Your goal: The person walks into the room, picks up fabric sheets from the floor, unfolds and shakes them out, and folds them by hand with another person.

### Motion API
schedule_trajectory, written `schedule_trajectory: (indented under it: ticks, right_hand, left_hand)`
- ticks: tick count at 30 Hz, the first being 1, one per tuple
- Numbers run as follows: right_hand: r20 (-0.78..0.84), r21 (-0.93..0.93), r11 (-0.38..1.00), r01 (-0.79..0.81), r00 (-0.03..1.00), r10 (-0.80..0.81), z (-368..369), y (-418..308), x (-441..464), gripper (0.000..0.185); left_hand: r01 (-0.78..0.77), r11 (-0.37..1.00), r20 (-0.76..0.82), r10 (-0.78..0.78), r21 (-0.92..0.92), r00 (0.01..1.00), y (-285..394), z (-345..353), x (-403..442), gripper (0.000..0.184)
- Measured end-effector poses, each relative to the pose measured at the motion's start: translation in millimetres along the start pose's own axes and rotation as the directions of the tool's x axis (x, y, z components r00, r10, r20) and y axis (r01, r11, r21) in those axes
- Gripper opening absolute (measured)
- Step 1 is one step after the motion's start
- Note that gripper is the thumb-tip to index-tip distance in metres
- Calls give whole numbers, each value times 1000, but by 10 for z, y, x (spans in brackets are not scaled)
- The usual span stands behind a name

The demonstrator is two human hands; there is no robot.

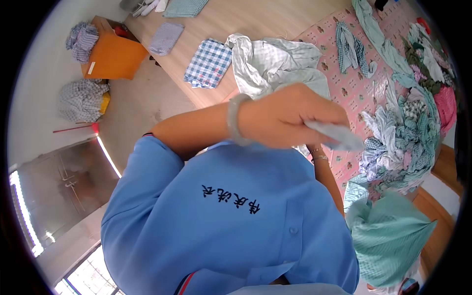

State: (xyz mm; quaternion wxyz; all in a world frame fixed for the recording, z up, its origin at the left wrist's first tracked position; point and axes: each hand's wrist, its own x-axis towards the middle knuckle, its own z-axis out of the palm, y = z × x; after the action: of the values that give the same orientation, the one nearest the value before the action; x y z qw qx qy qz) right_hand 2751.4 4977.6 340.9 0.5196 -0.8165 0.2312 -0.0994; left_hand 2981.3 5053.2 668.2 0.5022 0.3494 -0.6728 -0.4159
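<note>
My left hand (pixel 297 115), with a pale bangle at its wrist, is raised in front of my chest. Its fingers are closed on a pale grey cloth (pixel 339 136) that is blurred by motion. Behind it lies a crumpled white cloth (pixel 280 61) on the table. Only the forearm and the braceleted wrist of my right arm show; that hand is hidden behind my left one. A folded blue-and-white checked cloth (pixel 209 64) lies beside the white cloth, and a small folded striped cloth (pixel 166 38) is farther left.
A large heap of mixed cloths (pixel 403 132) covers the right side of the pink patterned sheet (pixel 339 93). Green cloth (pixel 388 236) hangs at lower right. Left of the wooden table (pixel 255 19) are an orange container (pixel 113 54) and a bundle of checked cloth (pixel 81 101).
</note>
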Motion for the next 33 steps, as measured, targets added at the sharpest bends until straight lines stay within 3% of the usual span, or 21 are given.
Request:
schedule_trajectory:
  ticks: [1,2,3,4,6,7,8,10,11,12,14,18,21,24,29,33]
  right_hand:
    - [-52,-38,977,-209,977,207,25,52,29,26]
    - [-117,-60,905,-422,903,413,23,119,29,19]
    - [-273,67,935,-347,895,352,-60,143,32,18]
    - [-441,166,953,-253,845,302,-223,90,0,17]
    - [-519,320,903,-286,745,420,-723,-262,-111,17]
    - [-549,319,930,-180,766,336,-901,-552,-141,16]
    - [-577,310,948,-73,778,248,-1006,-862,-165,16]
    - [-482,138,987,-79,865,137,-1039,-1424,-127,16]
    - [-487,-60,996,73,868,-93,-966,-1611,-54,18]
    - [-438,-254,941,223,841,-317,-893,-1765,17,19]
    - [-366,-136,955,265,882,-297,-785,-2052,34,20]
    - [-417,-16,993,120,901,-115,-669,-1797,-134,23]
    - [-512,-16,997,-72,858,54,-327,-970,-215,24]
    - [-623,-127,989,-78,782,-19,-197,-702,-181,28]
    - [-572,73,991,-116,809,137,-64,-643,-59,49]
    - [-670,212,948,-237,671,318,-19,-665,-47,63]
  left_hand:
    - [-20,999,-19,20,36,1000,17,-55,-10,14]
    - [71,997,-216,-69,-1,974,8,-134,-70,14]
    - [151,987,-387,-163,-63,908,-10,-233,-134,13]
    - [367,930,-573,-301,0,763,53,-389,-106,14]
    - [301,950,-694,-269,-79,668,-36,-750,-78,15]
    - [331,944,-714,-230,2,661,-50,-788,-53,18]
    - [371,911,-675,-158,182,721,-171,-775,-82,24]
    - [249,877,-530,8,411,848,-467,-280,61,35]
    - [230,816,-340,-44,530,939,-638,-40,39,39]
    - [235,805,-185,-158,545,970,-758,125,-14,37]
    - [304,821,115,-404,483,908,-939,371,-104,29]
    - [390,816,172,-496,427,851,-1064,291,-72,17]
    - [326,854,113,-401,404,909,-851,350,55,21]
    - [254,899,85,-302,356,950,-641,449,328,21]
    - [43,819,158,-162,572,974,-632,518,948,23]
    - [-78,827,235,-67,557,970,-603,775,1253,22]
